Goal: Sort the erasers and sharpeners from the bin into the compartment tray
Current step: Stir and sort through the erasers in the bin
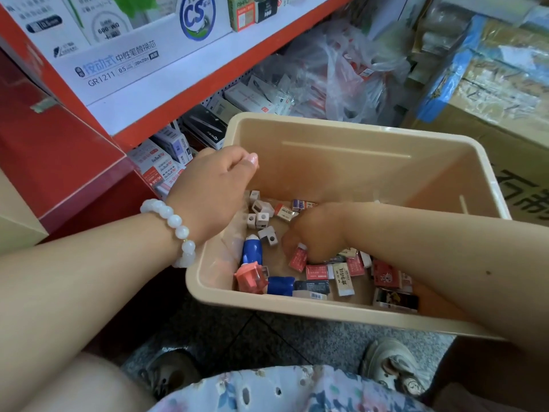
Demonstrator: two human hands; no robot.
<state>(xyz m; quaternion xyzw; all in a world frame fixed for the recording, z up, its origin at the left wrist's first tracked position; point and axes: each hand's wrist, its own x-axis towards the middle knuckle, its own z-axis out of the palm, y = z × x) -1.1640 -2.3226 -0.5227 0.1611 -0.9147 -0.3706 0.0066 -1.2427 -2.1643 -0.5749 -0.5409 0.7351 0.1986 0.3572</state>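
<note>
Down in the beige bin [350, 138], right hand [315, 230] fingers curl among erasers [341, 270]; left hand [214, 188] grips the rim.

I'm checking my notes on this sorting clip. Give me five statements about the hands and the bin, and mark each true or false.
1. The right hand is down inside the beige bin among the erasers. True.
2. The left hand grips a blue sharpener. False: it rests at the bin's left wall, and the blue sharpener lies on the bin floor.
3. A white bead bracelet is on the left wrist. True.
4. The bin is empty. False: erasers and sharpeners lie in it.
5. Small grey sharpeners lie near the left hand. True.
</note>
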